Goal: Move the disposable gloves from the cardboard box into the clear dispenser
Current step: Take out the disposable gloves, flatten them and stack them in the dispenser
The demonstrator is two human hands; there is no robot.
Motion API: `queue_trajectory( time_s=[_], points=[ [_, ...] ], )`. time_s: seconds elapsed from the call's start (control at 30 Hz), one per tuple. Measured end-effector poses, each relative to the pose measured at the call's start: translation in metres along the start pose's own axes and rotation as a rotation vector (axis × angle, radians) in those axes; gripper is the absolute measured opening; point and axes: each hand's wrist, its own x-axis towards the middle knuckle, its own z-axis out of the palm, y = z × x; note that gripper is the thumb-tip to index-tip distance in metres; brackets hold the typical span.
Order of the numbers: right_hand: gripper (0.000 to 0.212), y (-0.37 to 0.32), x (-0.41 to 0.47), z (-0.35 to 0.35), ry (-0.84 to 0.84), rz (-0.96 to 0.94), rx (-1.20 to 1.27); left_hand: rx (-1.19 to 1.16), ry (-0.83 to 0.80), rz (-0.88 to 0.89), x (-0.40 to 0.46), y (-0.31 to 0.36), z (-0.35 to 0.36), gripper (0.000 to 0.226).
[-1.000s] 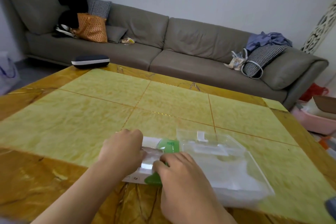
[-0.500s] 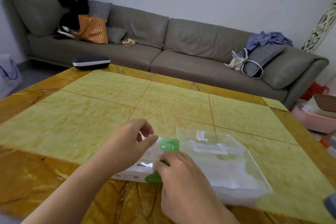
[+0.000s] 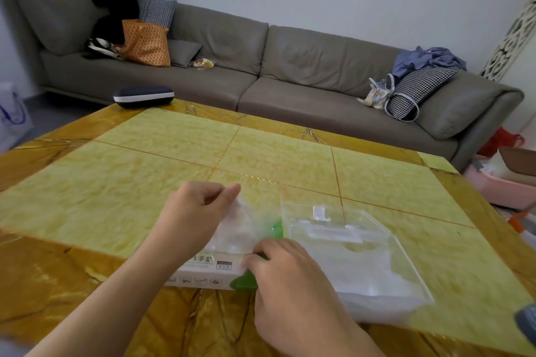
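Observation:
A flat white and green cardboard box [image 3: 208, 272] lies on the table near its front edge. My left hand [image 3: 194, 211] pinches a thin clear glove [image 3: 237, 229] and holds it lifted partly out of the box's top. My right hand [image 3: 290, 287] holds the box down at its right end, fingers curled on its green corner. Directly right of the box lies the clear dispenser [image 3: 406, 264], and a layer of whitish gloves [image 3: 371, 278] shows through it.
The yellow and amber table [image 3: 174, 159] stretches ahead, with a dark case [image 3: 143, 95] at its far left edge. Behind stands a grey sofa [image 3: 290, 72] with bags and cushions. A pink bin [image 3: 499, 182] sits on the floor at right.
My left hand has risen from the box top and moved away from me, drawing a clear glove out with it. The right hand has stayed on the box.

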Motion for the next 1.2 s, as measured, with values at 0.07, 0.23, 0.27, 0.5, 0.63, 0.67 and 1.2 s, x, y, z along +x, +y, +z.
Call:
queue_trajectory(
  time_s=[0.07,0.23,0.27,0.5,0.63,0.67,1.2],
  points=[
    [0.04,-0.001,0.001,-0.002,0.005,0.012,0.025,0.005,-0.047,0.013,-0.002,0.0,0.001,0.057],
    [0.01,-0.004,0.003,-0.006,0.315,0.18,0.146,-0.01,-0.138,0.018,-0.003,0.001,-0.001,0.047],
    [0.019,-0.002,0.005,-0.006,0.389,0.202,0.133,-0.011,-0.165,0.024,-0.003,0.001,-0.002,0.046],
    [0.017,0.021,0.021,-0.001,0.468,0.235,0.268,0.04,-0.296,0.085,-0.006,-0.003,-0.004,0.063],
    [0.021,0.024,0.022,-0.007,0.498,0.283,0.452,0.138,-0.333,0.095,-0.009,-0.005,-0.01,0.049],
    [0.022,0.026,0.022,-0.009,0.506,0.308,0.501,0.169,-0.325,0.093,-0.009,-0.006,-0.011,0.042],
    [0.019,0.031,0.019,-0.027,0.624,0.219,0.637,0.499,-0.331,0.055,-0.012,-0.006,-0.005,0.016]
  ],
)
